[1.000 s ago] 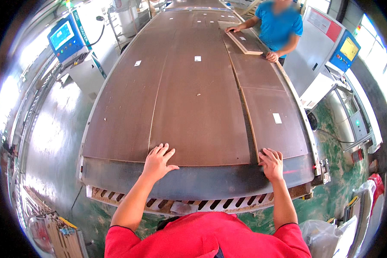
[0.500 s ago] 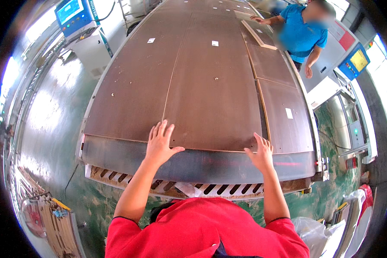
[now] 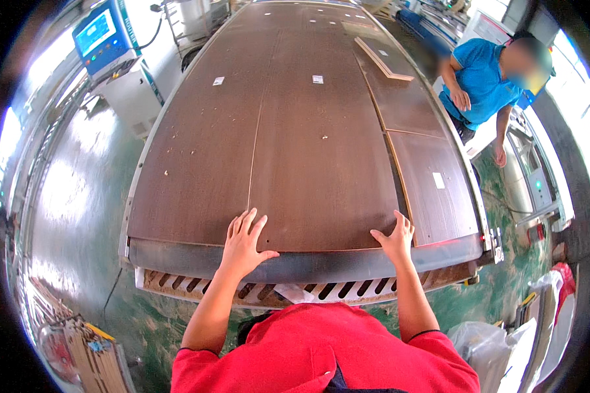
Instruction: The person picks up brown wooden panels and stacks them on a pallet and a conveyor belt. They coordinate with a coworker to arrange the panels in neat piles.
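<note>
Several dark brown flat panels lie edge to edge on a long conveyor table. My left hand is open with fingers spread, over the front corners where the left panel meets the middle panel. At the front right corner of the middle panel is my right hand, also open, fingers apart. Whether the fingertips press on the panels I cannot tell. A dark gap runs between the middle panel and the narrower right panel. In front of the panels shows a strip of dark grey belt.
A slotted metal edge runs below the belt. Someone in a blue shirt stands at the right side, near a thin L-shaped offcut. A blue control console stands at left. Plastic-wrapped material sits at lower right.
The panels have slid nearer to me, leaving less belt bare. Both my hands have moved nearer with their front edge. The person in blue has come nearer along the right side.
</note>
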Tool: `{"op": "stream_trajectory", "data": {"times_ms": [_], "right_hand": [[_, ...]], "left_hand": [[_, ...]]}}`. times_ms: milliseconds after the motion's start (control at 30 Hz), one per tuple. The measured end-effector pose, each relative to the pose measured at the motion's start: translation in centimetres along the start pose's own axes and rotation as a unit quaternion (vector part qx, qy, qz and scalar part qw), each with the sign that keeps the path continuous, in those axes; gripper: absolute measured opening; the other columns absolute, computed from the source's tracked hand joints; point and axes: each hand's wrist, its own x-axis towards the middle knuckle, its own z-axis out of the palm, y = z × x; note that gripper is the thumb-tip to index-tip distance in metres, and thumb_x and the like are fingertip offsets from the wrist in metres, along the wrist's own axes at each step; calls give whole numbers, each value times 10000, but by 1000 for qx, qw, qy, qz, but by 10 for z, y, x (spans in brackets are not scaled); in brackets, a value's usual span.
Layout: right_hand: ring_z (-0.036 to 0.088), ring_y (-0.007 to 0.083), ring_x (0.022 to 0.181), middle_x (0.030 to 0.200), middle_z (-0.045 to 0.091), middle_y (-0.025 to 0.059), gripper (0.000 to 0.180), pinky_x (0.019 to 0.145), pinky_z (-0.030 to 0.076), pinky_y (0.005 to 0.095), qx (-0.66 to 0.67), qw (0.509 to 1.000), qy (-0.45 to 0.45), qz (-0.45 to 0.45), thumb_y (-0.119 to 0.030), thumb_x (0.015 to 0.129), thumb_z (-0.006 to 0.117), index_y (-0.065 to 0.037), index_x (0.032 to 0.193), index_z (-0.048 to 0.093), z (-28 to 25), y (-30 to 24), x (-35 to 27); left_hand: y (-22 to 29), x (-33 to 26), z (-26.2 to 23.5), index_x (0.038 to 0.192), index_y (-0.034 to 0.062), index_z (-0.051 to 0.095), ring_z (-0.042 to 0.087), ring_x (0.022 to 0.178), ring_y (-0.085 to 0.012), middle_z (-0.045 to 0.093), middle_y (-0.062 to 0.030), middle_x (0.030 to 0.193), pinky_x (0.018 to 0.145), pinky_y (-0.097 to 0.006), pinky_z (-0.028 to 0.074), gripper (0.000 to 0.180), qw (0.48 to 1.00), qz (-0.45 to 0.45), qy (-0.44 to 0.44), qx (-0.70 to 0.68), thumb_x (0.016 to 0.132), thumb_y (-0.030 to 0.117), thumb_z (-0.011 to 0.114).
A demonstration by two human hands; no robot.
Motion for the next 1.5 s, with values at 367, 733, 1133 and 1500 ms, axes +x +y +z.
{"op": "stream_trajectory", "data": {"times_ms": [367,733,1133,1500], "right_hand": [[395,400,1266,1354,452,217,738,1073,324,494,52,994,95,8,-291,739,767,-9,1339,442,-1,6,-16],[411,398,1215,1305,467,184,579,1052,351,495,121,977,161,66,-138,745,693,-53,1279,487,-20,4,-138],[547,392,1106,1166,567,205,445,966,460,450,118,928,29,353,-257,801,639,-43,1186,575,36,56,-335],[619,348,1088,1152,648,245,622,861,490,439,292,708,-117,633,-536,924,481,30,1094,676,144,58,-622]], "left_hand": [[17,-4,8,1384,110,472,349,1348,-369,376,-137,1492,1121,-505,267,804,999,29,24,-20,708,380,812],[67,12,-1,1419,84,428,318,1369,-374,370,-147,1499,1140,-522,222,784,983,154,-73,-73,737,243,781],[116,9,37,1384,62,454,354,1323,-373,420,-152,1448,1125,-516,248,694,918,358,-125,-113,784,245,751],[112,-56,40,1313,60,504,366,1317,-351,452,-142,1411,1118,-508,253,545,891,397,-102,-196,821,181,706]]}}
